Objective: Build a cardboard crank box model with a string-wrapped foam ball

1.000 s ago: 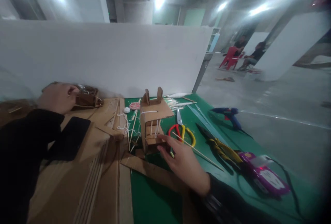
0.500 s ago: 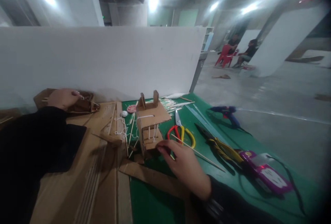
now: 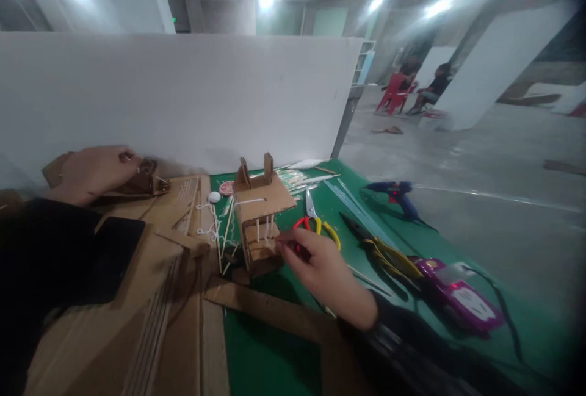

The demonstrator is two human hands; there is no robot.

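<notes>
A small cardboard model [image 3: 270, 198] stands on the green table, with a flat upper deck, two upright tabs, thin sticks and white string. My right hand [image 3: 327, 271] is at its lower box, thumb and forefinger closed at the right edge; whether string is also between the fingertips I cannot tell. At the far left my left hand [image 3: 98, 170] reaches over an open cardboard box [image 3: 158, 185], fingers curled together at its top. What they hold, if anything, is too small to make out.
Scissors [image 3: 312, 204] with red and yellow handles lie behind my right hand. Further right are pliers [image 3: 384, 255], a glue gun [image 3: 396, 194] and a purple power strip [image 3: 462, 298]. A dark phone-like slab [image 3: 116, 255] rests on cardboard sheets. A white panel [image 3: 183, 97] stands behind.
My left hand has shifted slightly and turned its back more upward over the box. The right fingertips have moved up a little along the model's edge. The view has tilted slightly.
</notes>
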